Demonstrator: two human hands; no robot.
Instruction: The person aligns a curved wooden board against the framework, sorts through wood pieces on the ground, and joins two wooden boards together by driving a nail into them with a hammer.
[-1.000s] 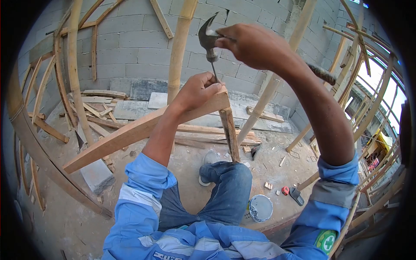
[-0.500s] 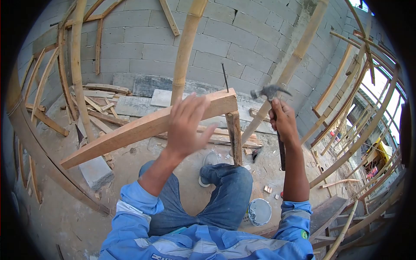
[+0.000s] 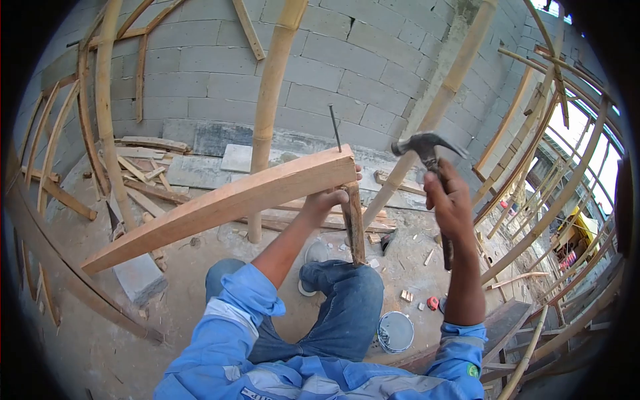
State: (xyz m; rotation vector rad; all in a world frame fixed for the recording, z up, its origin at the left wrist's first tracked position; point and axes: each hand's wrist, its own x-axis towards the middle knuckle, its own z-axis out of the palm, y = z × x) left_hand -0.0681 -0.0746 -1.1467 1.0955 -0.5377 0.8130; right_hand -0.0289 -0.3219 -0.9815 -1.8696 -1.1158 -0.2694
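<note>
A long wooden beam (image 3: pixel 220 203) slants up to the right, its far end resting on a short upright wood piece (image 3: pixel 355 223). From the top of that end a nail (image 3: pixel 335 128) sticks up, tilted slightly left. My left hand (image 3: pixel 331 199) is under the beam's end, its fingers wrapped round the joint with the upright piece and partly hidden behind the wood. To the right, my right hand (image 3: pixel 451 197) grips a claw hammer (image 3: pixel 427 144) by the handle near its head, apart from the nail.
Bamboo poles (image 3: pixel 270 93) stand ahead, before a grey block wall (image 3: pixel 213 67). Scrap planks (image 3: pixel 143 157) lie along the wall. A concrete block (image 3: pixel 140 277) sits under the beam's lower left part. A white bucket (image 3: pixel 396 332) and red tape measure (image 3: pixel 433 303) are on the floor.
The left hand let go of the nail, passed open over the beam and took hold beneath its end. The right hand moved the hammer away from the nail, right and down.
</note>
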